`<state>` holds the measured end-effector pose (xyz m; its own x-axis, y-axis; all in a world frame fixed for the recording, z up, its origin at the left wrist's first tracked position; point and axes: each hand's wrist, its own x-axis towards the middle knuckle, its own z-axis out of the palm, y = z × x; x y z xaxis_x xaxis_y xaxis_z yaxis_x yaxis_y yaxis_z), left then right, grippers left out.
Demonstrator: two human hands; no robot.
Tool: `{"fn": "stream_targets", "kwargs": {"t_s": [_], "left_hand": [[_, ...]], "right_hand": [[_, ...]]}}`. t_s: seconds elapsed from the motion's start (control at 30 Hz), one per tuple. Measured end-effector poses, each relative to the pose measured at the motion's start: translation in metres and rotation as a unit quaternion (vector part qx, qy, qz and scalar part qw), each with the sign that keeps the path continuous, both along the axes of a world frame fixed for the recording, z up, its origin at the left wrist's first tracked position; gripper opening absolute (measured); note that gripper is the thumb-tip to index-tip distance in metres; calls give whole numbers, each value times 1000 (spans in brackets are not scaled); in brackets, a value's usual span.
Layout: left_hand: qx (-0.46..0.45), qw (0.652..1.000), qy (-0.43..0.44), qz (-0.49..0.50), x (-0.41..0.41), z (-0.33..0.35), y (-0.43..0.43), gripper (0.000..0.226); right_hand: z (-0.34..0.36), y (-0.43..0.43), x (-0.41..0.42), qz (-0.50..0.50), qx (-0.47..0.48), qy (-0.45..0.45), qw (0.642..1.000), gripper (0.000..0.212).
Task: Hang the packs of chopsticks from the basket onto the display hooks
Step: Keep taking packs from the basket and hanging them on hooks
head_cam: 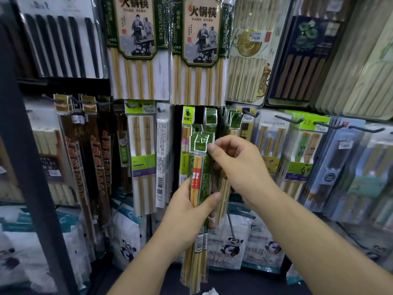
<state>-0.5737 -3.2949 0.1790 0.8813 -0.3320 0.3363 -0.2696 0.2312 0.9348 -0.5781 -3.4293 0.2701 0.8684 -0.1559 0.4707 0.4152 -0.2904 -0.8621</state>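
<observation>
Before the shelving, the left hand (187,209) grips a bundle of chopstick packs (198,177) around its middle. The right hand (238,167) pinches the front pack's top — apparently singling it out. Next, its hole must meet the display hook (252,113) above — carefully aligned.

Two hands in frame: left hand (187,209), right hand (240,167). At least two green packs (198,167) gripped in the left, exact number hidden by overlap. Two large hot-pot packs (136,39) side by side on the top row. At least three panda bags (231,245) along the bottom.
</observation>
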Motion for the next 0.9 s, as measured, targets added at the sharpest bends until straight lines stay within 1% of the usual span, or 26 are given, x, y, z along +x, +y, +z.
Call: {"fn": "stream_targets", "kwargs": {"t_s": [0.07,0.17,0.3,0.5,0.63,0.7,0.73,0.8,0.9], "left_hand": [[-6,1000,-2,-3,-1,2,0,13],[-18,1000,3,-11,-4,6,0,22],[-30,999,10,-12,-4,6,-1,12],[-29,999,14,12,-3,5,-3,25],[-31,999,16,37,-2,4,-2,21],[-37,998,26,43,-2,4,-2,12],[-33,997,30,57,-1,3,-1,11],[-18,995,40,92,1,2,1,21],[-64,991,81,81,4,2,3,23]], "right_hand": [[0,0,1,-4,7,-6,1000,9],[1,0,1,-20,30,-8,999,10],[-1,2,3,-38,47,-8,998,11],[-2,2,3,-54,33,-23,998,9],[-4,1,3,-62,22,-29,997,11],[-1,-1,5,-81,19,-33,996,12],[2,-5,6,-93,26,-33,995,12],[10,-13,11,-117,57,-36,991,14],[25,-26,18,-148,90,-48,984,19]]}}
